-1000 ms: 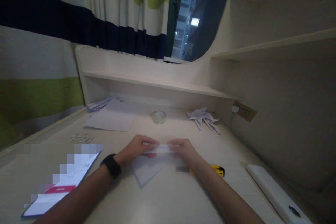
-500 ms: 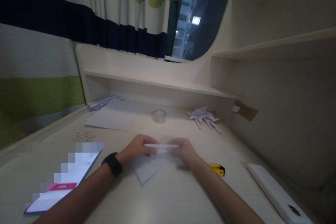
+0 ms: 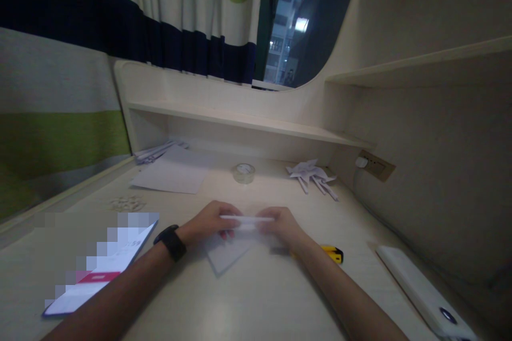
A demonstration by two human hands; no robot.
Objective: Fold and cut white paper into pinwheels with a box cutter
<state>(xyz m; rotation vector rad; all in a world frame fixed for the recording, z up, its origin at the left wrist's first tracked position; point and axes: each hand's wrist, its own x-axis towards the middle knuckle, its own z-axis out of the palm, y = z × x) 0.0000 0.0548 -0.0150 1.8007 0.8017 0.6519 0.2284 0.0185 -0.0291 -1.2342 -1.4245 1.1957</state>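
Observation:
Both hands meet over the middle of the desk and pinch a narrow white folded paper strip [image 3: 247,220] between them. My left hand [image 3: 210,222], with a black watch on its wrist, grips the strip's left end. My right hand [image 3: 280,226] grips the right end. Under the hands a pale sheet of paper [image 3: 226,256] lies flat on the desk, one corner pointing toward me.
A yellow utility knife [image 3: 333,253] lies right of my right forearm. A phone [image 3: 100,272] sits at the near left, a white device [image 3: 424,294] at the near right. Farther back are a tape roll [image 3: 244,172], loose sheets [image 3: 172,176] and folded paper pieces [image 3: 314,177].
The strip has been raised slightly and turned so its thin edge shows between the fingers. Both hands stay close together in the same spot.

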